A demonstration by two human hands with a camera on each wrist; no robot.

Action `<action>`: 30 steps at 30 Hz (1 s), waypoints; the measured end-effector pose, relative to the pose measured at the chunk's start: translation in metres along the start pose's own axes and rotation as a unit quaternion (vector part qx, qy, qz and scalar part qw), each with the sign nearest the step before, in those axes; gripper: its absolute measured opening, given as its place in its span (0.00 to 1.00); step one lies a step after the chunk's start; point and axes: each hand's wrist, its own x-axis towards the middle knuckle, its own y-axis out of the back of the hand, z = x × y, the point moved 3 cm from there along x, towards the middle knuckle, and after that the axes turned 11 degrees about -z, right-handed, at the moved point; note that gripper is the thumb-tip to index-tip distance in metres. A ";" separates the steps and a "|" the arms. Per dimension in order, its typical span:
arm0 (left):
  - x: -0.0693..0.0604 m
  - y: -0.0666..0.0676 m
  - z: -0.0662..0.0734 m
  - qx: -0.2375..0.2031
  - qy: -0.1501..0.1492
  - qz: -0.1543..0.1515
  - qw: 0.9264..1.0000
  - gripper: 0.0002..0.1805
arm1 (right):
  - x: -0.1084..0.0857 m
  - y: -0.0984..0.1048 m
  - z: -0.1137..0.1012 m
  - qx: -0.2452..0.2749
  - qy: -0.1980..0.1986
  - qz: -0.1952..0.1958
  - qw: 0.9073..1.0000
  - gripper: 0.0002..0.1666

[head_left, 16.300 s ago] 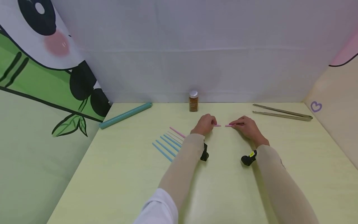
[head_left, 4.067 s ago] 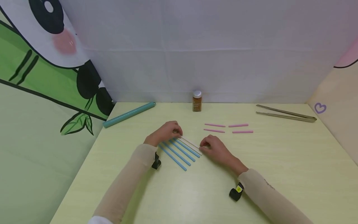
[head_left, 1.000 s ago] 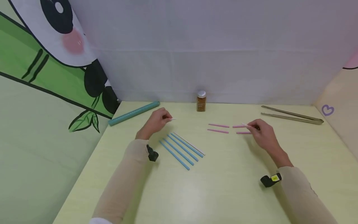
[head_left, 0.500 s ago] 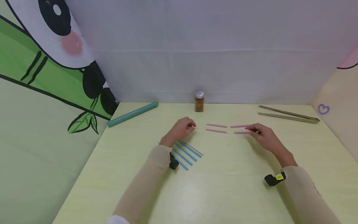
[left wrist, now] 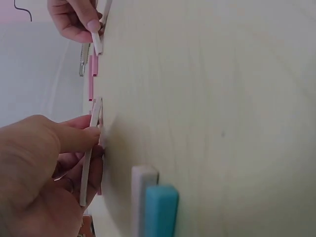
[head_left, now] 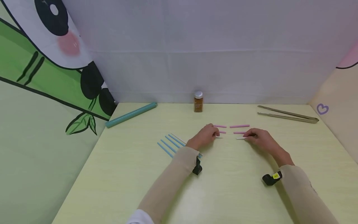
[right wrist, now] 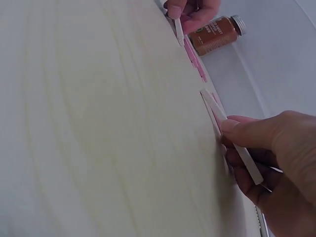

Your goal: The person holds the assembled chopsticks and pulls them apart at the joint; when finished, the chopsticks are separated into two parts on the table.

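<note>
A straight-edged white stick (left wrist: 87, 173) runs steeply through the lower left of the left-wrist view, pinched by the left hand (head_left: 205, 136). A matching white stick (right wrist: 248, 162) slants across the lower right of the right-wrist view, pinched by the right hand (head_left: 258, 138). Right of the head view's centre, pink sticks (head_left: 239, 126) lie in two rows; blue sticks (head_left: 165, 150) slant left of centre, partly hidden.

- Four o'clock: I see the right hand (right wrist: 291, 158) pinching a white stick (right wrist: 248, 161).
- Near one o'clock: left hand (right wrist: 201, 15), pink sticks (right wrist: 194, 59), silver-lidded brown jar (right wrist: 212, 37).
</note>
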 end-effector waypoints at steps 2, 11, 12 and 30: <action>0.002 -0.003 0.002 -0.002 -0.001 0.000 1.000 0.11 | 0.001 -0.002 0.000 -0.005 0.010 0.010 1.000 0.05; 0.006 -0.008 0.000 0.002 0.009 0.014 1.000 0.10 | 0.001 -0.005 0.000 -0.037 0.033 0.028 0.998 0.05; 0.006 -0.007 0.000 0.005 0.009 0.014 1.000 0.10 | 0.001 -0.005 0.001 -0.040 0.035 0.029 0.998 0.05; 0.018 -0.006 0.008 0.051 0.003 0.016 0.999 0.11 | 0.007 0.002 0.006 -0.065 0.052 0.045 0.996 0.08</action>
